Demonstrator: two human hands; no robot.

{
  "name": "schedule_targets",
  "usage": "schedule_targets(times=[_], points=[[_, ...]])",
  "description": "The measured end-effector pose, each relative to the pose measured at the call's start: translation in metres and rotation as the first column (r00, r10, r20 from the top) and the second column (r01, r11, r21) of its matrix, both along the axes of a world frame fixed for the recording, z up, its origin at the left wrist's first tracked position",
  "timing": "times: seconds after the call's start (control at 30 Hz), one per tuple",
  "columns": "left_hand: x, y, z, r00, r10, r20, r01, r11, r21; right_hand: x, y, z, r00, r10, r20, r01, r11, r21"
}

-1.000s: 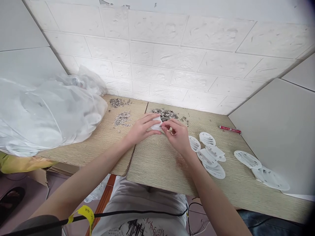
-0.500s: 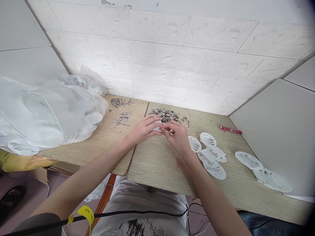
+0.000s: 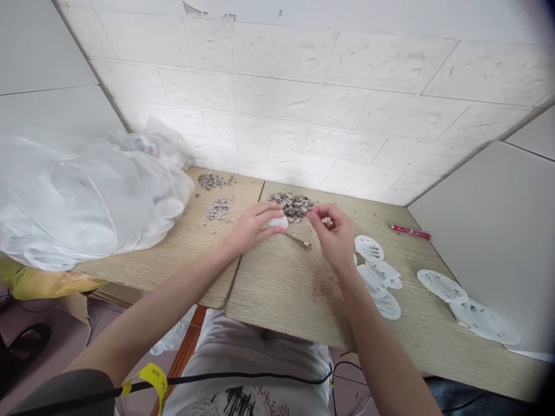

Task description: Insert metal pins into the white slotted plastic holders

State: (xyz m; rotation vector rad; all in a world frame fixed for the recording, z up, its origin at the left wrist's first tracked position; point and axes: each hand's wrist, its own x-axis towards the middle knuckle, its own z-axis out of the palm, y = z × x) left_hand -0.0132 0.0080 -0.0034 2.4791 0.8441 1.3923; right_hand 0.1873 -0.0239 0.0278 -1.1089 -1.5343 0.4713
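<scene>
My left hand (image 3: 255, 225) is closed on a white plastic disc (image 3: 278, 222), with fingers on top and the thumb along its near edge. Beside that thumb, a slender metal tool (image 3: 299, 240) points out to the right; its far end is hidden by the hand. My right hand (image 3: 333, 230) is at the right edge of a pile of small metal pieces (image 3: 292, 206). Its thumb and forefinger are pinched together, and whatever is between them is too small to make out.
Two smaller heaps of tiny metal parts (image 3: 219, 209) lie to the left. White plastic discs (image 3: 387, 304) with metal bits lie on the right, more discs (image 3: 483, 318) beyond. A red pen-like tool (image 3: 410, 232) rests near the right panel. A large plastic bag (image 3: 95, 196) fills the left.
My right hand has moved from the white disc to the right, by the metal pile. The slender metal tool now shows beside my left thumb. My left hand stays on the disc.
</scene>
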Motion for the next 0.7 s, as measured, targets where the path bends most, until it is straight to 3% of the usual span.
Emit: schedule_targets(times=[0.1,0.17,0.27,0.37,0.57,0.63,0.7], points=[[0.002,-0.004,0.005,0.993,0.067,0.096,-0.044,0.972,-0.231,-0.001,0.001,0.000,0.987,0.159,-0.031,-0.161,0.983,-0.085],[0.004,-0.005,0.007,0.982,0.093,0.166,-0.016,0.908,-0.418,-0.005,0.000,-0.002,0.963,0.267,0.019,-0.263,0.957,-0.122],[0.007,-0.005,0.008,0.941,0.086,0.326,0.140,0.781,-0.608,-0.013,-0.002,-0.007,0.948,0.288,0.134,-0.271,0.954,-0.131],[0.010,-0.005,0.007,0.891,0.063,0.449,0.309,0.641,-0.703,-0.015,-0.001,-0.010,0.960,0.218,0.174,-0.201,0.973,-0.111],[0.012,-0.007,0.009,0.847,0.008,0.532,0.512,0.257,-0.820,-0.010,0.005,-0.012,0.992,0.076,0.104,-0.057,0.983,-0.175],[0.012,-0.008,0.010,0.828,0.013,0.560,0.548,0.190,-0.815,-0.009,0.006,-0.012,0.994,0.063,0.088,-0.042,0.974,-0.222],[0.012,-0.008,0.012,0.813,0.026,0.581,0.570,0.163,-0.805,-0.009,0.006,-0.013,0.995,0.066,0.080,-0.042,0.963,-0.265]])
